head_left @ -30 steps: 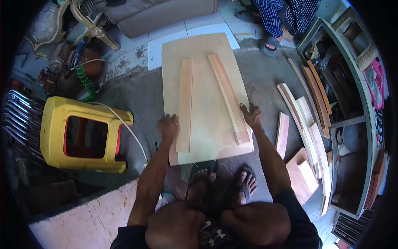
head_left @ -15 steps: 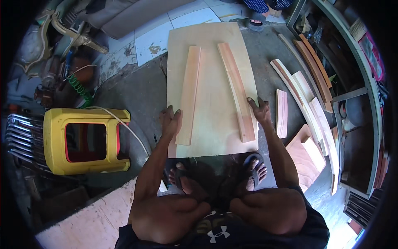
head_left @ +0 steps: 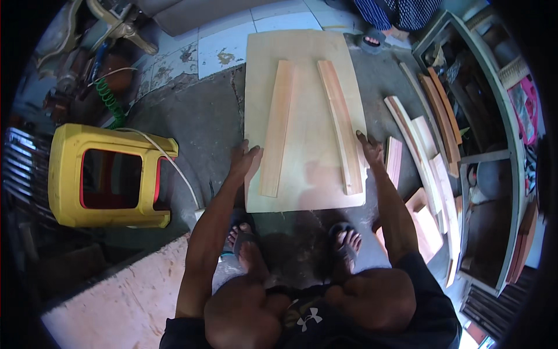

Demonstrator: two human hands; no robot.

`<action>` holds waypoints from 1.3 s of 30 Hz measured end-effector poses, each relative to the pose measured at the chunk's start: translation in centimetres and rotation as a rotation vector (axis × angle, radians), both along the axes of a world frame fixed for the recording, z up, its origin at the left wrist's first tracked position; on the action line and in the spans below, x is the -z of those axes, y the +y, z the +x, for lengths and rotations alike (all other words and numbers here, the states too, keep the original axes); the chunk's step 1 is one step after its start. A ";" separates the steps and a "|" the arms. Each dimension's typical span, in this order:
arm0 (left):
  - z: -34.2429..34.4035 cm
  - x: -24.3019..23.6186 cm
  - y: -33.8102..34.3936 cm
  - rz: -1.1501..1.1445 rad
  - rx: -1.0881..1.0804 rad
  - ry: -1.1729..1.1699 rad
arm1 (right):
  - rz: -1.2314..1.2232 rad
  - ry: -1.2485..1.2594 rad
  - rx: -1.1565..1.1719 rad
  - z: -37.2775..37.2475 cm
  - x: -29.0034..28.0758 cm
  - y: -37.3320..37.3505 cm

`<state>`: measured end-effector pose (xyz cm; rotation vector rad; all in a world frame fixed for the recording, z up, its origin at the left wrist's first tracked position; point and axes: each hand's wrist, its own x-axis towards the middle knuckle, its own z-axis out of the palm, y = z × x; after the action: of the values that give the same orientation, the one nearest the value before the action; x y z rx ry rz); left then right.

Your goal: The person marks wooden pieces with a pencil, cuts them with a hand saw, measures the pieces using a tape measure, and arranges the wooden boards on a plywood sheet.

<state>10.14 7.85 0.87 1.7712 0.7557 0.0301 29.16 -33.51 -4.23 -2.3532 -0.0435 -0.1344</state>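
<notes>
A pale plywood panel (head_left: 305, 116) lies flat on the floor before me, slightly bowed along its sides. Two wooden strips rest on it lengthwise: a left strip (head_left: 278, 131) and a right strip (head_left: 342, 131), closer together at their far ends. My left hand (head_left: 244, 160) grips the panel's left edge near its front corner, thumb on top. At the opposite edge my right hand (head_left: 372, 150) is closed on the panel beside the right strip. The undersides of both hands' fingers are hidden.
A yellow plastic stool (head_left: 110, 134) lies on its side at left, a pale hose across it. Curved wooden pieces (head_left: 415, 145) lie at right beside a metal-framed shelf (head_left: 514, 174). Another person's foot (head_left: 373, 39) is at the far right. A green coiled hose (head_left: 108, 102) hangs far left.
My view has shifted, and my knees and feet sit differently. Both hands stay at the panel's edges. The two strips keep their places on it.
</notes>
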 end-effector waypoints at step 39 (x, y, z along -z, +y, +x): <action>-15.7 -2.1 -13.9 0.745 0.137 0.003 | -0.308 0.012 -0.491 -19.4 -6.2 3.0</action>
<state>-5.51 -6.06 2.96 2.5256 0.6646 0.2435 9.76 -30.47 1.98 -2.5695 -0.6715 0.1371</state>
